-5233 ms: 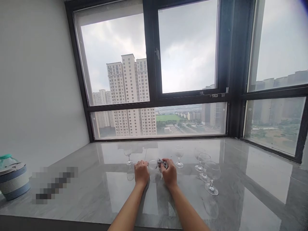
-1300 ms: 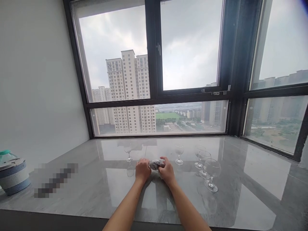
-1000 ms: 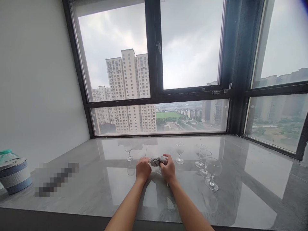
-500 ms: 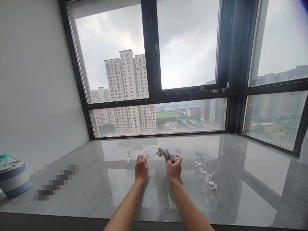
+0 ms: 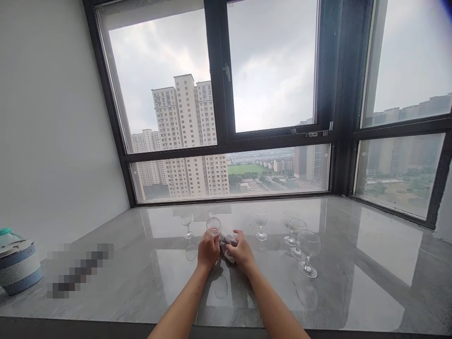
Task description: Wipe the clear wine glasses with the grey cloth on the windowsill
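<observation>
In the head view my left hand (image 5: 209,249) is closed around a clear stemmed glass (image 5: 213,224), its bowl showing above the fingers and its lower part hidden. My right hand (image 5: 241,249) pinches a crumpled grey cloth (image 5: 228,240) just to the right of that glass. Whether the cloth touches the glass I cannot tell. Another stemmed glass (image 5: 187,225) stands upright to the left of my left hand. Behind my right hand, a little to its right, is one more upright glass (image 5: 261,223).
Three stemmed glasses, the nearest one (image 5: 309,247) in front, form a slanting row on the right of the glossy grey sill (image 5: 141,282). A blue-and-white basket (image 5: 19,268) sits at the far left beside a blurred patch. A dark-framed window (image 5: 226,149) closes the back.
The held glass has turned from tilted sideways to bowl up. My right hand has moved left and down with the cloth, closer to my left hand.
</observation>
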A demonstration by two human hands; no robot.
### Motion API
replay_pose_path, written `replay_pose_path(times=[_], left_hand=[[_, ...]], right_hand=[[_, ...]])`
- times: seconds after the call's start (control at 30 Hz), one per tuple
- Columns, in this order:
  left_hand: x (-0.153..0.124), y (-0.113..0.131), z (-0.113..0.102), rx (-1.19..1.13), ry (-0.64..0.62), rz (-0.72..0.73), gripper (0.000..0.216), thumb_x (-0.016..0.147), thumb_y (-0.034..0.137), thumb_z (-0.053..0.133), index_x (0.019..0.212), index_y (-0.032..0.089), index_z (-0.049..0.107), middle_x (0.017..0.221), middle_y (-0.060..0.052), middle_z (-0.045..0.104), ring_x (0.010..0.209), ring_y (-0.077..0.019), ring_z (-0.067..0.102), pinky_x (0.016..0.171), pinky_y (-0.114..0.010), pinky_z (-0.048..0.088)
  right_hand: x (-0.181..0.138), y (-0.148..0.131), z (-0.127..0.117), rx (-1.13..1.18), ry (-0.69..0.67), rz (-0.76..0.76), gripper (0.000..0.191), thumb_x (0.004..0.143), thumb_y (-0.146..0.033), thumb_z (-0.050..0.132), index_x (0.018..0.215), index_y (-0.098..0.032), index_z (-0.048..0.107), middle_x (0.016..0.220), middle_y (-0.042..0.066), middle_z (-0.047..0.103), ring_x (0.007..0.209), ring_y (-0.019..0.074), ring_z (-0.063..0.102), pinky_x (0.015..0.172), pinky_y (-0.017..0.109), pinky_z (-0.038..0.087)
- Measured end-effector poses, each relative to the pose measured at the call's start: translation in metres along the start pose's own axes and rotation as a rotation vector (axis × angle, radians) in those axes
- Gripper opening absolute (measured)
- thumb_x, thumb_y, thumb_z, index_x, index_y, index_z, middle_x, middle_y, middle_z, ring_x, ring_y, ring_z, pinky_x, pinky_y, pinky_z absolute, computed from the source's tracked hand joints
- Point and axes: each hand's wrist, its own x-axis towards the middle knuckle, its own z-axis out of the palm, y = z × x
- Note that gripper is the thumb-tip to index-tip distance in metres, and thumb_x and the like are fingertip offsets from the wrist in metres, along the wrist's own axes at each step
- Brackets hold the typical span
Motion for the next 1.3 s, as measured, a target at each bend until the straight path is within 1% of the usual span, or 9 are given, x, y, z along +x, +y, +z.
replay_pose_path(times=[0.07, 0.13, 0.23, 0.33, 0.47, 0.63, 0.8, 1.03, 1.3], left_hand=[[0.0, 0.001, -0.001, -0.017, -0.047, -0.005, 0.029, 0.099, 0.026, 0.034, 0.111, 0.02, 0.059, 0.113, -0.008, 0.066, 0.108, -0.0193, 0.061, 0.093, -0.033, 0.047], [-0.001, 0.005, -0.002, -0.015, -0.104, -0.017, 0.028, 0.097, 0.024, 0.035, 0.109, 0.02, 0.06, 0.112, -0.008, 0.067, 0.105, -0.0196, 0.063, 0.09, -0.032, 0.047], [-0.001, 0.012, -0.007, 0.023, -0.231, -0.032, 0.025, 0.091, 0.018, 0.042, 0.105, 0.021, 0.062, 0.106, -0.007, 0.068, 0.098, -0.0195, 0.064, 0.086, -0.03, 0.047], [-0.001, 0.018, -0.01, 0.069, -0.324, -0.021, 0.024, 0.09, 0.017, 0.044, 0.103, 0.021, 0.063, 0.104, -0.007, 0.068, 0.096, -0.0194, 0.064, 0.084, -0.029, 0.045], [-0.001, 0.022, -0.011, 0.109, -0.342, 0.017, 0.022, 0.094, 0.027, 0.042, 0.1, 0.02, 0.062, 0.104, -0.008, 0.067, 0.097, -0.0201, 0.063, 0.083, -0.03, 0.045], [-0.003, 0.02, -0.01, 0.077, -0.349, 0.068, 0.027, 0.084, 0.036, 0.058, 0.107, 0.022, 0.059, 0.108, -0.007, 0.065, 0.102, -0.0221, 0.062, 0.086, -0.031, 0.047], [-0.003, 0.015, -0.007, 0.001, -0.324, 0.027, 0.064, 0.074, 0.039, 0.068, 0.132, 0.025, 0.045, 0.126, -0.007, 0.06, 0.113, -0.0225, 0.058, 0.096, -0.033, 0.045], [-0.001, 0.008, -0.002, 0.047, -0.271, -0.057, 0.049, 0.075, 0.021, 0.061, 0.123, 0.023, 0.05, 0.118, -0.006, 0.063, 0.111, -0.0202, 0.058, 0.094, -0.03, 0.044], [0.003, 0.006, 0.001, 0.168, -0.213, -0.142, 0.039, 0.078, 0.017, 0.053, 0.117, 0.02, 0.053, 0.111, -0.008, 0.062, 0.108, -0.022, 0.056, 0.092, -0.031, 0.042]], right_hand=[[0.001, 0.001, 0.004, 0.106, -0.12, -0.033, 0.051, 0.074, -0.029, 0.06, 0.122, -0.021, 0.048, 0.073, -0.001, 0.067, 0.068, 0.019, 0.062, 0.068, 0.029, 0.043], [0.001, 0.001, 0.006, 0.155, -0.148, -0.041, 0.051, 0.077, -0.036, 0.06, 0.123, -0.02, 0.047, 0.078, 0.001, 0.069, 0.075, 0.0198, 0.064, 0.073, 0.031, 0.045], [0.001, 0.001, 0.007, 0.156, -0.025, -0.095, 0.062, 0.072, -0.043, 0.068, 0.125, -0.02, 0.045, 0.098, 0.006, 0.069, 0.095, 0.0233, 0.064, 0.086, 0.036, 0.046], [0.001, 0.0, 0.007, 0.216, 0.074, -0.167, 0.074, 0.068, -0.042, 0.072, 0.132, -0.022, 0.039, 0.115, 0.009, 0.065, 0.107, 0.0247, 0.061, 0.091, 0.038, 0.046], [0.001, -0.004, 0.007, 0.293, 0.038, -0.214, 0.065, 0.076, -0.034, 0.065, 0.134, -0.023, 0.037, 0.116, 0.01, 0.067, 0.111, 0.0233, 0.061, 0.091, 0.04, 0.046], [-0.002, -0.008, 0.004, 0.324, 0.08, -0.227, 0.067, 0.078, -0.031, 0.066, 0.137, -0.023, 0.034, 0.114, 0.009, 0.068, 0.112, 0.0231, 0.062, 0.092, 0.041, 0.047], [-0.004, -0.014, -0.003, 0.368, 0.291, -0.239, 0.071, 0.082, -0.038, 0.065, 0.141, -0.022, 0.03, 0.106, 0.008, 0.068, 0.103, 0.0224, 0.064, 0.085, 0.038, 0.051], [-0.005, -0.022, -0.019, 0.25, 0.69, -0.186, 0.07, 0.084, -0.044, 0.06, 0.143, -0.023, 0.029, 0.111, 0.009, 0.063, 0.087, 0.0196, 0.061, 0.077, 0.033, 0.05], [-0.002, -0.013, -0.027, 0.13, 0.845, -0.01, 0.07, 0.085, -0.044, 0.054, 0.145, -0.022, 0.026, 0.122, 0.011, 0.06, 0.093, 0.0241, 0.06, 0.08, 0.036, 0.046]])
